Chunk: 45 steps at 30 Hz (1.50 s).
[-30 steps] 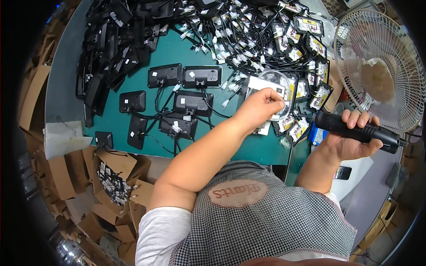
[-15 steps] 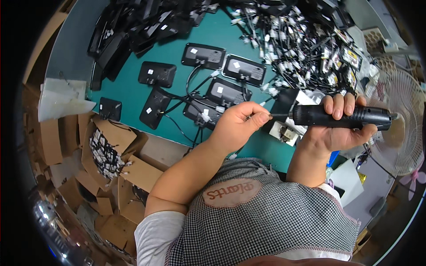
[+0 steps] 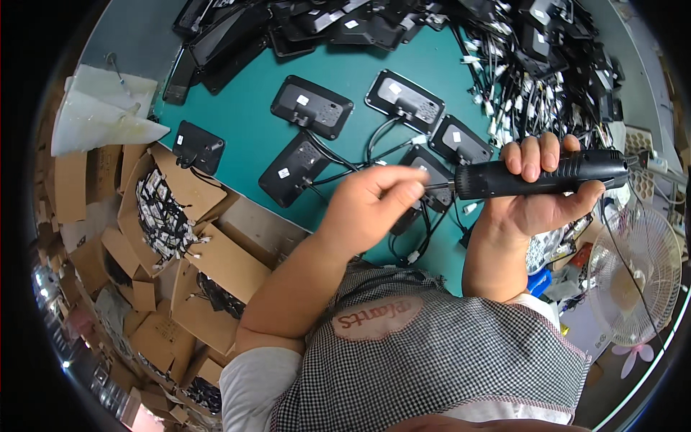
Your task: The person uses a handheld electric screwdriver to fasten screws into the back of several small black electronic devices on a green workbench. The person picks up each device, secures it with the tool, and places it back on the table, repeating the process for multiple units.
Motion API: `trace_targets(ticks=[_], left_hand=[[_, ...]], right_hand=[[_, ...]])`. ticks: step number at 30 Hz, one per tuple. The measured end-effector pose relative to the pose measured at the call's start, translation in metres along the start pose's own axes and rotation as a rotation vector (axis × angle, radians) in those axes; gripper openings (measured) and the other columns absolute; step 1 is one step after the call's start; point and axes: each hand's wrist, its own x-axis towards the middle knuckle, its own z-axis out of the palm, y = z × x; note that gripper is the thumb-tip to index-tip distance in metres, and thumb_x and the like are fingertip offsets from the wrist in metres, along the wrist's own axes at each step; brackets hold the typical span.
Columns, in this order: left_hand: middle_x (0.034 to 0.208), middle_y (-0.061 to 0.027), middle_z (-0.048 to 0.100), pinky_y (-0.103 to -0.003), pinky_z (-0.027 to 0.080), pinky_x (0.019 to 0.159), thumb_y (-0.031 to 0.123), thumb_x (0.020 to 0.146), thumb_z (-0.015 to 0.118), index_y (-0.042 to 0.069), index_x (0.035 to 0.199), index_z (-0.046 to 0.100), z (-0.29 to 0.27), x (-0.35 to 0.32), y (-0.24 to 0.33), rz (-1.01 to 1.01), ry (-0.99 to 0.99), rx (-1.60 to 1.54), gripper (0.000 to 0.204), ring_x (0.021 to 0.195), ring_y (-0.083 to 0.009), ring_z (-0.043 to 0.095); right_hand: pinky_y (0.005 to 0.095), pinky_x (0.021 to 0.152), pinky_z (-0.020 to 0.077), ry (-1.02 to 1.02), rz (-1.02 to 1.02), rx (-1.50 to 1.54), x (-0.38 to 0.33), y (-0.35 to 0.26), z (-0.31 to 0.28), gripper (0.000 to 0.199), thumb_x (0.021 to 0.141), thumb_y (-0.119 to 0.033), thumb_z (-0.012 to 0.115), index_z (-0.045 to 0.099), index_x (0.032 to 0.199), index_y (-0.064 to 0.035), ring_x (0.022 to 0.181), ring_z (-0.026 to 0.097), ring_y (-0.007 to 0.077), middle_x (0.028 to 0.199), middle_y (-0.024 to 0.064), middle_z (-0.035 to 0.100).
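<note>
My right hand (image 3: 533, 194) grips a black electric screwdriver (image 3: 540, 175), held level with its bit pointing left. My left hand (image 3: 374, 205) has its fingertips pinched at the tip of the bit; whatever small part it holds there is too small to see. Both hands hover above the near edge of a teal worktop (image 3: 252, 144). Right under them lie black rectangular device housings (image 3: 312, 106) with trailing cables.
A big heap of black housings and white-plugged cables (image 3: 547, 50) fills the far side of the worktop. Open cardboard boxes (image 3: 165, 216) holding cable bundles stand on the floor at left. A white pedestal fan (image 3: 633, 277) is at right, and a white bag (image 3: 93, 115) lies at the table's left corner.
My left hand came back from the parts at the right and met the screwdriver tip. My right hand swung the screwdriver up to level, and my head turned left.
</note>
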Motion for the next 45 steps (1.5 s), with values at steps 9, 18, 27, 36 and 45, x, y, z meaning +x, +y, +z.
trace_targets(ticks=[9, 18, 27, 36, 45], left_hand=[[0.106, -0.0189, 0.062, -0.032, 0.046, 0.082, 0.041, 0.081, 0.061, -0.001, 0.114, 0.058, -0.174, 0.086, -0.050, -0.165, 0.610, 0.949, 0.053, 0.094, -0.0256, 0.060], [0.106, -0.0186, 0.061, -0.035, 0.046, 0.081, 0.054, 0.067, 0.069, -0.001, 0.123, 0.050, -0.165, 0.112, -0.095, -0.340, 0.604, 0.965, 0.081, 0.093, -0.0277, 0.059], [0.085, -0.0103, 0.059, -0.031, 0.045, 0.069, 0.051, 0.064, 0.073, 0.001, 0.120, 0.054, -0.155, 0.115, -0.095, -0.377, 0.653, 0.964, 0.078, 0.074, -0.0207, 0.055], [0.080, -0.0083, 0.056, -0.030, 0.044, 0.066, 0.052, 0.064, 0.073, 0.000, 0.120, 0.054, -0.155, 0.115, -0.097, -0.358, 0.666, 0.950, 0.079, 0.071, -0.0194, 0.053], [0.081, -0.0086, 0.057, -0.030, 0.044, 0.066, 0.051, 0.064, 0.074, 0.000, 0.120, 0.054, -0.154, 0.115, -0.098, -0.338, 0.673, 0.956, 0.078, 0.071, -0.0192, 0.052]], right_hand=[[0.0360, 0.056, 0.0455, -0.003, -0.070, -0.217, 0.040, 0.088, -0.014, 0.052, 0.078, -0.057, 0.058, 0.051, 0.108, -0.0151, 0.058, 0.053, 0.0192, 0.073, 0.0040, 0.054], [0.0365, 0.058, 0.0501, 0.006, -0.105, -0.343, 0.040, 0.165, -0.062, 0.055, 0.073, -0.036, 0.072, 0.042, 0.110, -0.0075, 0.060, 0.055, 0.0219, 0.074, 0.0118, 0.054], [0.0358, 0.053, 0.0490, -0.092, -0.181, -0.622, 0.033, 0.192, -0.082, 0.056, 0.076, -0.046, 0.066, 0.042, 0.110, -0.0075, 0.057, 0.055, 0.0214, 0.074, 0.0101, 0.054], [0.0359, 0.053, 0.0493, -0.105, -0.196, -0.586, 0.033, 0.195, -0.082, 0.057, 0.075, -0.044, 0.069, 0.042, 0.110, -0.0073, 0.058, 0.056, 0.0217, 0.074, 0.0108, 0.055], [0.0312, 0.061, 0.0515, -0.242, -0.199, -0.353, 0.032, 0.203, -0.093, 0.059, 0.067, -0.017, 0.080, 0.042, 0.109, 0.0011, 0.064, 0.058, 0.0194, 0.077, 0.0134, 0.058]])
